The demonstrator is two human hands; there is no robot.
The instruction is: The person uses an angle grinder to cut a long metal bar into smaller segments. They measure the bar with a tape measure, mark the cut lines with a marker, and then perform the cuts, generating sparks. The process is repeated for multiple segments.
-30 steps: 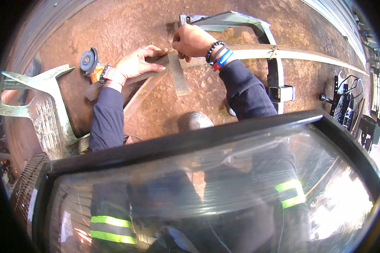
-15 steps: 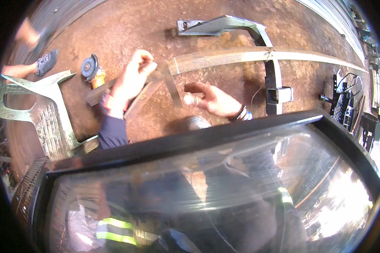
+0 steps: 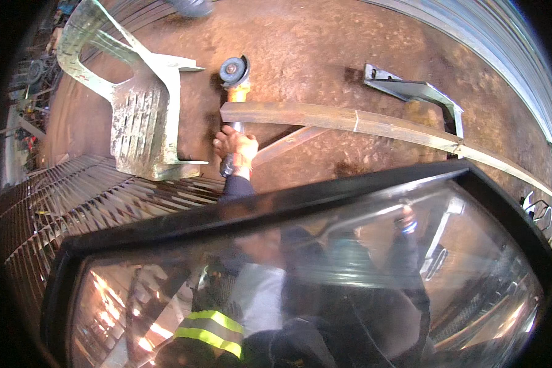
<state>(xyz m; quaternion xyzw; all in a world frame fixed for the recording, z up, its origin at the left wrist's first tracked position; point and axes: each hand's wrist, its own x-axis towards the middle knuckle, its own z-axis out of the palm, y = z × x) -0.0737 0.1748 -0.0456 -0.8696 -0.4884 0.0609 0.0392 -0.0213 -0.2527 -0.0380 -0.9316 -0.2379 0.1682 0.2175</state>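
My left hand [image 3: 235,146], with a dark watch on its wrist, has its fingers curled at the rear end of an angle grinder [image 3: 237,92]. The grinder has an orange body and a grey disc facing up. A long rusty steel bar [image 3: 313,115] crosses over the grinder's body and hides its middle. Under that bar a second rusty piece [image 3: 291,145] runs off at a slant. Through the clear visor my right hand [image 3: 406,214] shows small and hazy, with a light band at its wrist; its fingers cannot be made out.
A worn pale-green plastic chair [image 3: 142,119] lies left of the grinder. Beyond the bar sits a grey metal bracket [image 3: 417,91]. A slatted metal grating [image 3: 98,190] spreads at the lower left, and long metal lengths [image 3: 472,43] line the far right. The black-framed visor [image 3: 276,199] covers the lower view.
The view has swung left. My left hand has gone from above the bar to the grinder's rear end. My right hand has left the bar. The thin metal strip is out of sight.
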